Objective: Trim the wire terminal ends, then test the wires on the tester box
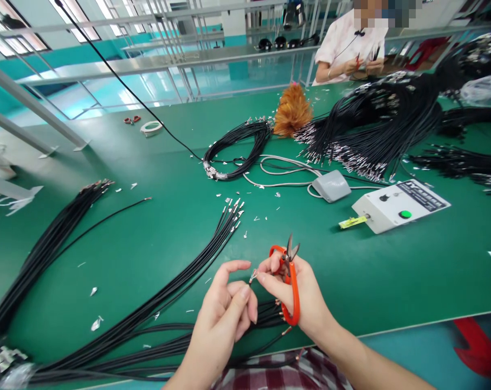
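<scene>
My left hand [227, 306] pinches the end of a thin black cable [265, 317] between thumb and fingers. At the cable tip, between both hands, a small metal terminal [252, 277] sticks up. My right hand [296, 295] grips orange-handled snips [291, 281], blades up and slightly apart, while its fingertips touch the terminal. Under both hands, several black cables [176, 292] with metal ends fan across the green table [392, 271].
A grey foot pedal [331, 186] and a white control box [398, 206] lie to the right. A coiled cable bundle [239, 146], a large cable heap [375, 124] and an orange duster [293, 110] sit farther back. Another person [353, 46] works across the table. Metal scraps litter the surface.
</scene>
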{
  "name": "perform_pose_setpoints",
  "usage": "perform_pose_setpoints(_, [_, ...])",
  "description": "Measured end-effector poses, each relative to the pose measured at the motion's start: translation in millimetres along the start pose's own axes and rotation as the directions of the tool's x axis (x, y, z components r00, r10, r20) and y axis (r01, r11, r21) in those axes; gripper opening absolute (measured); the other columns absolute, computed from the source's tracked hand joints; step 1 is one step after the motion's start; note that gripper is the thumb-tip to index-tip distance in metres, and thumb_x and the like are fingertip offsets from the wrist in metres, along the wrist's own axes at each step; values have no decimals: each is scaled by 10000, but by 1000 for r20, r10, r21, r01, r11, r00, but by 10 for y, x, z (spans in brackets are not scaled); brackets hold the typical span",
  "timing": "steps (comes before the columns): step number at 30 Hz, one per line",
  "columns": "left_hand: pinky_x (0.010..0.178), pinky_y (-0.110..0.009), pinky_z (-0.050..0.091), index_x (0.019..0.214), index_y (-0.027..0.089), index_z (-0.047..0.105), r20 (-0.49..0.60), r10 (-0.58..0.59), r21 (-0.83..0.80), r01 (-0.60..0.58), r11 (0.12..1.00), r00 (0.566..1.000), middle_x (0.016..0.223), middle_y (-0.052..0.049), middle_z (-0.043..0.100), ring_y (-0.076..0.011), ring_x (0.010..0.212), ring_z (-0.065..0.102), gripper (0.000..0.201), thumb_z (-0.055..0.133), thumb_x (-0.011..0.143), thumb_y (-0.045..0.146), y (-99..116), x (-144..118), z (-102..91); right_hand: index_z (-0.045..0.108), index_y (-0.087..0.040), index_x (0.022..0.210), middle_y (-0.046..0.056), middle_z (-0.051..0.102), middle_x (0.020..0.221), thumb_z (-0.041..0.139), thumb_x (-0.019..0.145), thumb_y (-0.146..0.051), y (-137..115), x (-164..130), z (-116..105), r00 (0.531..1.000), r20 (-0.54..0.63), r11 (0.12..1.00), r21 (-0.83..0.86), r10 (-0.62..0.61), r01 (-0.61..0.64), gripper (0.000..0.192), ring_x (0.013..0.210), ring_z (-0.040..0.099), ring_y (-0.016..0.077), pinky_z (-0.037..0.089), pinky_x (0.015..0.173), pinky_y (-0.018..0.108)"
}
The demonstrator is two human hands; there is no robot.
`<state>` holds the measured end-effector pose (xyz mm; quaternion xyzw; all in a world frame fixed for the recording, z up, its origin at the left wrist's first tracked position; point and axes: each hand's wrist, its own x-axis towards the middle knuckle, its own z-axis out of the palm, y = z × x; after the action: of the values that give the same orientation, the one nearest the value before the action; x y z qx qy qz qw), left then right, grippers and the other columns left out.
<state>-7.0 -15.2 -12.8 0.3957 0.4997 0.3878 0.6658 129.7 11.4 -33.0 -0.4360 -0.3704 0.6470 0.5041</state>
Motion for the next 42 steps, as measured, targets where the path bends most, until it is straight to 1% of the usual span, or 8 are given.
perform_pose_setpoints(8, [351, -167, 171, 1226, 178, 467, -21, 26, -79, -27, 996, 999, 552, 63, 499, -33, 365, 286, 385, 512, 895, 369, -60, 7, -32, 418, -216, 676, -47, 510, 665, 683, 694, -229, 70, -31, 81, 997, -25, 995, -72, -75, 73, 267, 666, 527, 125, 429, 670, 256])
perform_pose_setpoints(15, [376, -183, 179, 1202, 106, 535, -49, -56, -117, 50, 992, 997, 529, 47, 497, -36, 384, 301, 426, 574, 855, 351, -66, 3, -23, 430, -223, 723, -30, 556, 736, 585, 806, -193, 165, -167, 73, 967, 9, 919, -311, -253, 243, 178, 639, 464, 107, 382, 607, 237])
perform_pose_setpoints(19, [396, -202, 141, 1190, 110, 556, -66, -66, -201, 52, 978, 996, 541, 40, 503, -30, 398, 274, 415, 599, 843, 334, -6, 0, -43, 464, -228, 761, -20, 603, 769, 590, 826, -260, 80, -144, 1, 978, 58, 889, -409, -199, 205, 145, 659, 523, 122, 398, 623, 249])
perform_pose_setpoints(22, [419, -217, 138, 1183, 117, 568, -105, -69, -278, 38, 960, 992, 539, 42, 491, -32, 418, 272, 414, 624, 828, 321, 63, -8, -71, 489, -223, 784, 2, 618, 829, 627, 810, -354, -15, -90, -109, 978, 91, 754, -625, -189, 203, 193, 720, 558, 146, 397, 654, 262])
perform_pose_setpoints(27, [432, -228, 132, 1186, 118, 565, -134, -54, -347, 4, 938, 990, 540, 42, 490, -30, 417, 273, 413, 632, 824, 305, 111, -30, -85, 523, -214, 724, -20, 579, 722, 635, 779, -508, -53, -45, -264, 954, 208, 298, -916, -215, 267, 319, 619, 526, 145, 324, 606, 271])
perform_pose_setpoints(29, [440, -232, 128, 1186, 119, 562, -153, -47, -361, -12, 932, 987, 546, 42, 489, -31, 425, 275, 404, 627, 829, 298, 103, -38, -81, 539, -216, 695, -30, 579, 677, 596, 803, -526, -34, -48, -275, 942, 247, 182, -939, -229, 291, 334, 601, 524, 143, 297, 605, 272])
perform_pose_setpoints(33, [453, -241, 130, 1174, 120, 566, -147, -38, -377, -21, 926, 988, 545, 44, 492, -26, 421, 269, 370, 602, 849, 292, 78, -48, -76, 530, -208, 629, -37, 573, 616, 536, 828, -563, -16, -46, -222, 916, 301, 88, -938, -266, 334, 407, 543, 497, 123, 256, 592, 272])
perform_pose_setpoints(42, [442, -234, 140, 1202, 126, 559, -155, -52, -397, -14, 918, 987, 542, 40, 503, -31, 420, 287, 428, 633, 823, 311, 52, -83, -58, 530, -194, 596, -32, 567, 577, 486, 863, -559, -36, -2, -131, 852, 371, 30, -912, -368, 410, 454, 511, 469, 109, 230, 584, 272])
